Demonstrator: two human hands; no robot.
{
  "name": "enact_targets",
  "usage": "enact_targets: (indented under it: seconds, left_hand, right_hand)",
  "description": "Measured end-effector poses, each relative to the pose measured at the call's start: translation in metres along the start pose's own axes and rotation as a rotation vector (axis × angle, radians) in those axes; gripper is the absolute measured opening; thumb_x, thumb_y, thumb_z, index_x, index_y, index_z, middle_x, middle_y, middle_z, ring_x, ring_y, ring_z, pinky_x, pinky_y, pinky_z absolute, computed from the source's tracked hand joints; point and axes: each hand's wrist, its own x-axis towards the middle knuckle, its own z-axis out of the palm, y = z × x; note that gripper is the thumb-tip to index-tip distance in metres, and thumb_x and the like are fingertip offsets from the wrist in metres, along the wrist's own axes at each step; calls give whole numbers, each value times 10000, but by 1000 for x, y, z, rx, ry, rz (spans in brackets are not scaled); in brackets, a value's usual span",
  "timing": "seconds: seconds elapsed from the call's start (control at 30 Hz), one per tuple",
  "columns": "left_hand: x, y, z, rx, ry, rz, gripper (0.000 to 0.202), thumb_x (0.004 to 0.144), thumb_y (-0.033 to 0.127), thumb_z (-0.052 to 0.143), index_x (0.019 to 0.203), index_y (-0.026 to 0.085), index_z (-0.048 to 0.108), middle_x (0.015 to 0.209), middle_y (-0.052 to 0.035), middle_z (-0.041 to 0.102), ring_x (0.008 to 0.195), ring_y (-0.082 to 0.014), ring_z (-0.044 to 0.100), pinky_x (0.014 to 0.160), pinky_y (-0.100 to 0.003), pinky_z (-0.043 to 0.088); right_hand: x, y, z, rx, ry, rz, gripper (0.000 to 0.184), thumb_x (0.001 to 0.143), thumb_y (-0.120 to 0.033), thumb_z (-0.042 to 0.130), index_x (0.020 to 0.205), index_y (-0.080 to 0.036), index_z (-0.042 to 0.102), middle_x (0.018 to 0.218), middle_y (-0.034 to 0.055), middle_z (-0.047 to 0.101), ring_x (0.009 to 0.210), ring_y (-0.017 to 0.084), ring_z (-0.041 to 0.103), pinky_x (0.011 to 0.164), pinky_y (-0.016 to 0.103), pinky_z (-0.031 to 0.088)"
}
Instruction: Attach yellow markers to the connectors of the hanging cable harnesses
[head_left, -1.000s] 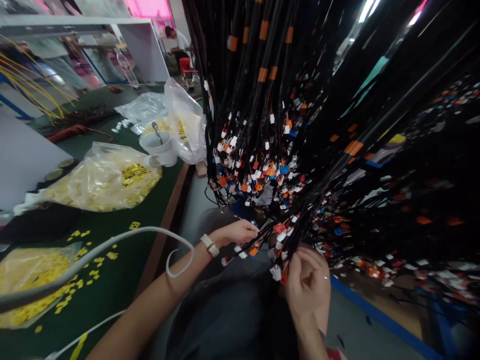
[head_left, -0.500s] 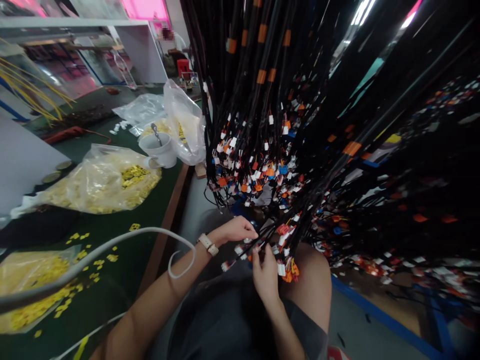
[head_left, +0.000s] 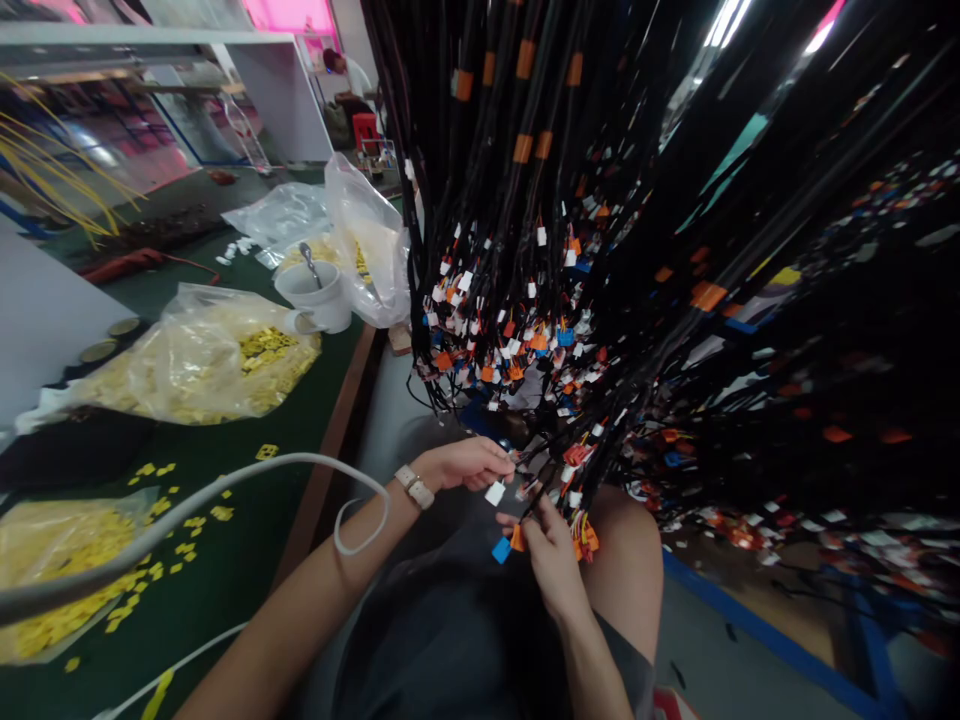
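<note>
A thick curtain of black wire harnesses (head_left: pixel 570 200) hangs in front of me, its ends tipped with small white, orange, red and blue connectors. My left hand (head_left: pixel 469 463), with a watch on the wrist, pinches wire ends beside a white connector (head_left: pixel 495 492). Just below, my right hand (head_left: pixel 551 555) is closed round a few wires that carry orange and blue connectors (head_left: pixel 504 546). Both hands work over my lap, close together.
To my left is a green-topped table (head_left: pixel 247 540) with clear bags of yellow parts (head_left: pixel 202 365), loose yellow pieces, a white cup with a spoon (head_left: pixel 315 290) and a white cable (head_left: pixel 225 485). A person sits far back (head_left: pixel 349 75).
My right hand has shifted left from the hanging bundle towards my left hand and now grips a few separated wires. The left hand has stayed at the same spot.
</note>
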Motion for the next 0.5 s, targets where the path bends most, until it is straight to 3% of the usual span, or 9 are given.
enact_targets:
  seconds: [0.13, 0.27, 0.4, 0.5]
  left_hand:
    - [-1, 0, -3, -88, -53, 1, 327, 709, 413, 670, 653, 134, 511, 443, 106, 214, 392, -25, 131, 404, -193, 86]
    - [-2, 3, -1, -153, -103, 24, 304, 719, 385, 667, 662, 129, 512, 439, 108, 195, 395, -27, 122, 403, -194, 83]
    - [-3, 5, 7, -147, -93, 64, 328, 720, 415, 676, 699, 121, 534, 444, 102, 232, 402, -27, 160, 410, -194, 106]
    - [-4, 5, 13, -82, -77, 94, 363, 710, 438, 687, 668, 121, 515, 459, 85, 300, 410, -23, 213, 420, -193, 124]
  right_hand:
    - [-10, -5, -2, -11, -5, 35, 627, 717, -326, 626, 1304, -228, 431, 1158, 86, 628, 812, 199, 671, 671, 302, 533]
    - [-15, -15, -5, 61, -49, 51, 559, 713, -305, 668, 1244, -259, 496, 1236, 76, 581, 805, 182, 672, 672, 288, 526]
    - [-7, -26, -5, 213, -107, 124, 407, 730, -333, 678, 1111, -217, 592, 981, 55, 677, 726, 172, 666, 639, 278, 518]
    - [4, -29, -3, 239, -125, 123, 290, 744, -384, 683, 956, -189, 646, 791, 21, 666, 625, 136, 632, 550, 223, 487]
